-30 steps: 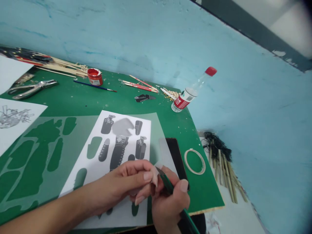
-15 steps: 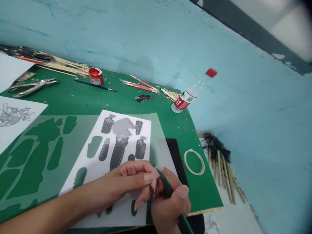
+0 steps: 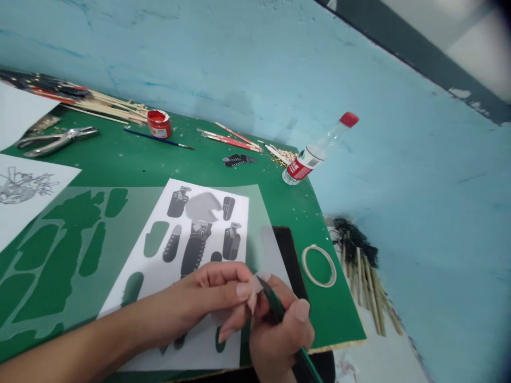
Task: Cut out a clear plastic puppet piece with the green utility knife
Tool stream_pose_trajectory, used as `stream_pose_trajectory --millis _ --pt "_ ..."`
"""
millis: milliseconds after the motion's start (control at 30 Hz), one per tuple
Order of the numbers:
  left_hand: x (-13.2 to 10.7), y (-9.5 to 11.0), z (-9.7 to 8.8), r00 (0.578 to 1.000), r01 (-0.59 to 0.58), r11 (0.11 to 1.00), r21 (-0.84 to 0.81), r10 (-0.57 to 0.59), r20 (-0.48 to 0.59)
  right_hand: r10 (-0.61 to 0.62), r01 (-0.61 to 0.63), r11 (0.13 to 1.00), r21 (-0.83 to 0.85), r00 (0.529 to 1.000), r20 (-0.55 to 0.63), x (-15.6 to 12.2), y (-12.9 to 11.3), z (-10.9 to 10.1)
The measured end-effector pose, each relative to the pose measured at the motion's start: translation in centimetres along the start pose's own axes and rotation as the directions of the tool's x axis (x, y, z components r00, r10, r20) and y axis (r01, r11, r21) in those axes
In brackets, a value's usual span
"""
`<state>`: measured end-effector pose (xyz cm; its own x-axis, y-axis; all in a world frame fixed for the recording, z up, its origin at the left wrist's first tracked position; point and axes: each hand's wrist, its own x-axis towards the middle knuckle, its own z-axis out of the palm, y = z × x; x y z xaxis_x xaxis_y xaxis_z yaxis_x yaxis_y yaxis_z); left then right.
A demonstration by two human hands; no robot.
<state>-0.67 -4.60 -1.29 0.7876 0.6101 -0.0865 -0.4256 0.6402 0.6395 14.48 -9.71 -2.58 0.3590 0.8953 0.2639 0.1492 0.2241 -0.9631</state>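
Note:
My left hand (image 3: 207, 300) is curled at the near edge of the green table (image 3: 131, 162), its fingertips pinching a small translucent cut-out piece (image 3: 255, 284). My right hand (image 3: 279, 332) is closed round a thin green knife or pen (image 3: 275, 306), whose tip meets that piece. Both hands rest over a white sheet printed with grey and black shapes (image 3: 187, 234), which lies under a translucent film (image 3: 131, 213) with cut-out holes.
A roll of tape (image 3: 318, 265) and a dark tablet (image 3: 289, 255) lie to the right. Farther back are a tilted bottle with a red cap (image 3: 315, 151), a red paint pot (image 3: 158, 123), a brush (image 3: 159, 139), pliers (image 3: 56, 139) and bamboo sticks (image 3: 104, 103). More sticks (image 3: 367, 282) lie off the table's right edge.
Almost nothing has changed: my right hand has shifted slightly lower on the green tool, and the view has drifted a little.

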Motion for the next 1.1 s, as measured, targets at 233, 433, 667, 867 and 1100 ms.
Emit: stream_pose_trajectory --millis 233,433,667,867,1100 --pt "0.0 0.3 0.0 1.000 -0.003 1.000 0.024 0.003 0.022 -0.167 0.164 0.979 -0.124 0.986 -0.012 0.9 -1.1 0.6" --pt "0.0 -0.1 -0.3 0.999 -0.015 1.000 -0.021 0.016 0.051 -0.197 0.198 0.977 -0.078 0.980 0.018 1.0 -1.0 0.9" --pt "0.0 -0.2 -0.2 0.999 -0.008 0.998 -0.062 0.010 0.035 -0.174 0.176 0.982 -0.073 0.984 0.035 0.3 0.0 0.3" --pt "0.0 -0.1 -0.5 0.999 0.023 0.998 -0.052 -0.021 0.044 -0.182 0.184 0.982 -0.030 0.981 0.059 0.2 0.3 0.3" --pt "-0.1 -0.1 -0.6 0.998 0.030 1.000 0.001 -0.030 0.047 -0.171 0.173 0.982 -0.076 0.985 0.031 0.7 -0.9 0.6"
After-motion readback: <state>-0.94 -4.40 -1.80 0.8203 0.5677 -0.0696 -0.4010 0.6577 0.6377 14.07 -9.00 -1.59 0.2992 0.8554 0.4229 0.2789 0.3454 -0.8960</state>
